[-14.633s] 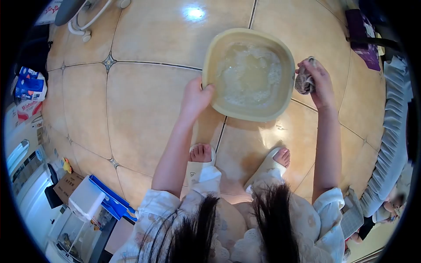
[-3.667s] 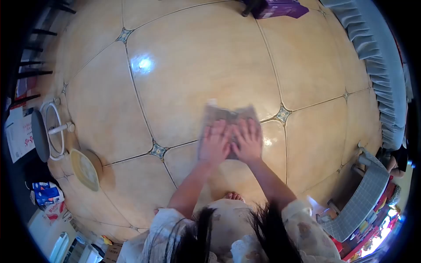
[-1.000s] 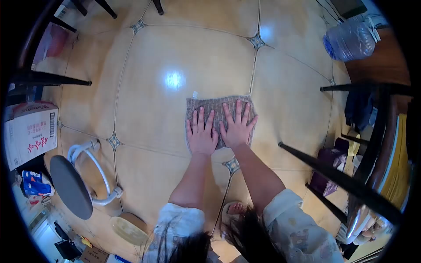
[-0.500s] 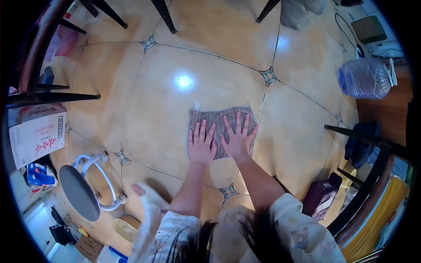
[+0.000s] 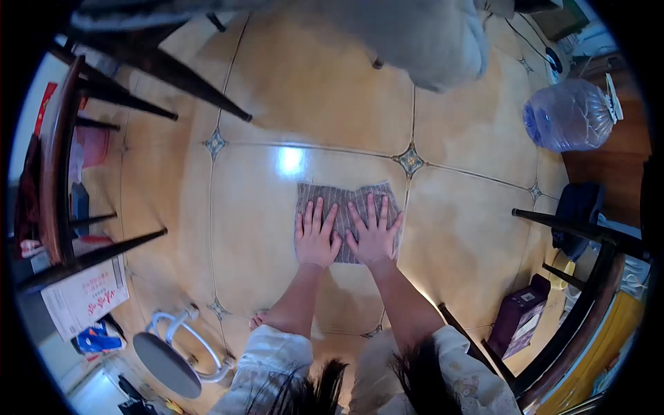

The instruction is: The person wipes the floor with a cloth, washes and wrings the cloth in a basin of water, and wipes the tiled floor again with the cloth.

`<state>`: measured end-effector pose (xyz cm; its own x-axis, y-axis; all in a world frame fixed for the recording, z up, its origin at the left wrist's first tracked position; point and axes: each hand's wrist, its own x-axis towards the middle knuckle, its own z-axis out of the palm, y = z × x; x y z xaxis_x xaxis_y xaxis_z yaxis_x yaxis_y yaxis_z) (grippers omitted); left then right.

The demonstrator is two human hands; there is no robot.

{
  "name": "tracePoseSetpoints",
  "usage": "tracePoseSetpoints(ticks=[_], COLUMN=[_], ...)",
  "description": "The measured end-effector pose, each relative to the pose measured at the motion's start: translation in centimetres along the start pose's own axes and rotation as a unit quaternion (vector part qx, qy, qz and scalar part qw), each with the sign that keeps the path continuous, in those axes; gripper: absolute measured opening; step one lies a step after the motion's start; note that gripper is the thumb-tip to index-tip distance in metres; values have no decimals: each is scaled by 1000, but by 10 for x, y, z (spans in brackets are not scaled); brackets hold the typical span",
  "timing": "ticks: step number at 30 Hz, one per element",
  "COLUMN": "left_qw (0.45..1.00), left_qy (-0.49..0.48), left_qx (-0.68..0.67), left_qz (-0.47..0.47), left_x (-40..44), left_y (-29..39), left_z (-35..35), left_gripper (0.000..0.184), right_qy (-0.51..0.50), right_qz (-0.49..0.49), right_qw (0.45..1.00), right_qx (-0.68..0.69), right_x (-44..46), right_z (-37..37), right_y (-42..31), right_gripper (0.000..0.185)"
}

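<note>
A brownish-grey striped cloth [image 5: 348, 200] lies spread on the tiled floor [image 5: 256, 228] in the head view. My left hand [image 5: 317, 235] presses flat on its left half, fingers stretched forward. On the right half rests my right hand [image 5: 374, 230], palm down with the fingers spread. The two thumbs point toward each other with a small gap of cloth between them. Both palms hide part of the cloth, whose far edge shows beyond the fingertips.
Dark chair legs [image 5: 207, 90] stand at the upper left, and a chair [image 5: 588, 290] at the right. A grey stool on a white frame [image 5: 167, 365], a white printed carton [image 5: 86, 294], a purple box [image 5: 520, 315] and a plastic-wrapped bundle [image 5: 568, 116] surround the floor. Grey fabric [image 5: 436, 48] hangs across the top.
The view has shifted forward over the floor, and both hands have travelled with the cloth, still flat on it. Grey fabric now covers much of the top, and the chair legs there appear displaced.
</note>
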<state>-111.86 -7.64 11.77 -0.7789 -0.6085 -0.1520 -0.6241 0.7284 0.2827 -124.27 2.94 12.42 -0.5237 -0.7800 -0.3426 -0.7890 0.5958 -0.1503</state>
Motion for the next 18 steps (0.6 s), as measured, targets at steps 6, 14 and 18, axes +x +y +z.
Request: tracePoseSetpoints(ticks=[6,14,18], left_qw=[997,990,983], left_qy=[-10,-10,22], left_qx=[25,36,36], left_qz=[74,139,176], left_x=[88,121,120], left_y=[-16,-11,-14], left_z=[-12,-15,-11], left_gripper=[70,67,66], right_qy=[49,84,132], right_qz=[73,122,148], right_qw=[995,988,978], right_qx=[38,53,66], right_x=[62,72,64], right_z=[-24,-23,-12], right_y=[0,1,-5], right_gripper=[68,67,65])
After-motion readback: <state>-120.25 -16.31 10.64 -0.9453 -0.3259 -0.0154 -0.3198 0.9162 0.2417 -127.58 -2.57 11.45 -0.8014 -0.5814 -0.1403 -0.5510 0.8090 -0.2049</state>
